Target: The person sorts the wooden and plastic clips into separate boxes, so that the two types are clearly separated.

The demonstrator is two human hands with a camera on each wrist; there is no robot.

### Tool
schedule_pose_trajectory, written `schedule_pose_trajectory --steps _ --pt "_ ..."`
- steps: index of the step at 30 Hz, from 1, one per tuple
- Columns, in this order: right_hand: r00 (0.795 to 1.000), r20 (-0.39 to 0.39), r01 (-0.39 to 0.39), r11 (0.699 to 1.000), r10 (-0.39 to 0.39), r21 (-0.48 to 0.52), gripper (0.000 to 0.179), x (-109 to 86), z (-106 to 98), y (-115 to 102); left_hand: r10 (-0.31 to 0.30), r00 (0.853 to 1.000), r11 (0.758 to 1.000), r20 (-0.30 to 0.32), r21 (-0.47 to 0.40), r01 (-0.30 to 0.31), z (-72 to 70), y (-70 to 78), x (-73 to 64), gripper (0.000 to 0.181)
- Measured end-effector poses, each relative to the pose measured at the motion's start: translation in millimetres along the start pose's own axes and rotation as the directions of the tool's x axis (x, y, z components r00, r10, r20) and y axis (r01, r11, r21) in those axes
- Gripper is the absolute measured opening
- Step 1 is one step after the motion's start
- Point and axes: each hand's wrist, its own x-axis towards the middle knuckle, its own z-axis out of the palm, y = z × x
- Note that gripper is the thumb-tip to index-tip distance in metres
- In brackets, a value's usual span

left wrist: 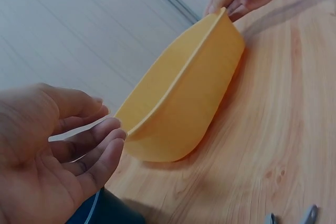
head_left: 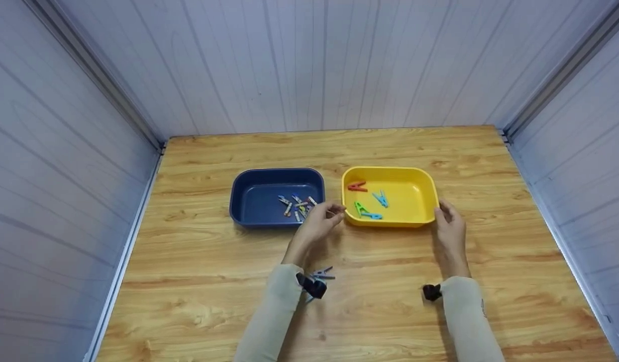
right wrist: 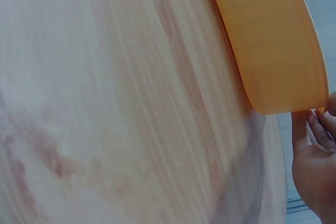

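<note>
A yellow plastic bin [head_left: 390, 224] stands on the table with a red clip [head_left: 357, 186], a green clip [head_left: 360, 209] and blue clips [head_left: 380, 198] inside. My left hand [head_left: 319, 221] is at its left end, loosely bent fingertips right at the rim in the left wrist view. At the opposite end, my right hand [head_left: 450, 229] holds the rim and end wall; the right wrist view has its fingers [right wrist: 301, 129] against the outside. Left of it is a dark blue bin [head_left: 269, 223] with several small clothespins [head_left: 288, 207], partly covered by my left hand.
Grey-blue clips [head_left: 323, 273] lie on the wooden table [head_left: 380, 291] beside my left wrist, partly hidden by the black wrist camera [head_left: 313, 286]. White panel walls [head_left: 319, 65] enclose the table at the back and both sides.
</note>
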Motion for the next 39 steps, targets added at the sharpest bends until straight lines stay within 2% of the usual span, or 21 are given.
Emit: schedule_pose_trajectory --steps 2,7,15,21,26,30,32,35,37,39 --pt "0.999 -0.016 0.030 1.000 -0.031 -0.008 0.043 4.7 -1 8 0.007 1.000 1.000 0.006 0.023 -0.007 -1.6 -0.5 -4.2 0.024" --pt "0.998 -0.043 0.052 0.999 -0.052 -0.010 0.043 12.2 -2 21 0.025 1.000 0.998 0.018 0.054 -0.026 -4.2 -1.5 -14.3 0.026" --pt "0.999 -0.040 -0.007 0.998 0.009 0.062 0.045 10.0 0 21 0.041 0.998 0.988 0.053 0.143 -0.049 -2.4 -8.9 -28.6 0.022" --pt "0.999 -0.030 -0.024 0.994 0.028 0.109 0.045 9.2 0 20 0.064 0.994 0.984 0.085 0.163 -0.078 1.1 -18.7 -38.9 0.022" --pt "0.995 0.002 -0.101 0.960 0.104 0.262 0.047 8.2 2 18 0.006 0.988 0.985 0.155 0.169 -0.033 4.4 -25.3 -50.2 0.023" --pt "0.994 0.020 -0.107 0.948 0.106 0.300 0.047 8.7 3 17 -0.032 0.975 0.978 0.218 0.210 -0.014 6.8 -31.2 -59.0 0.025" --pt "0.996 0.011 -0.085 0.964 0.085 0.253 0.046 9.4 2 17 -0.030 0.972 0.974 0.234 0.226 -0.024 6.9 -33.7 -62.0 0.025" --pt "0.998 0.012 -0.069 0.967 0.068 0.245 0.047 10.3 2 18 -0.015 0.968 0.973 0.250 0.225 -0.043 6.4 -37.1 -64.9 0.026" --pt "1.000 -0.002 -0.021 0.989 0.022 0.148 0.046 11.6 1 19 0.005 0.964 0.973 0.267 0.220 -0.066 6.2 -39.5 -66.6 0.027" --pt "1.000 -0.006 0.019 0.997 -0.018 0.071 0.045 12.4 0 21 0.020 0.958 0.972 0.286 0.219 -0.085 6.3 -42.3 -68.0 0.027"
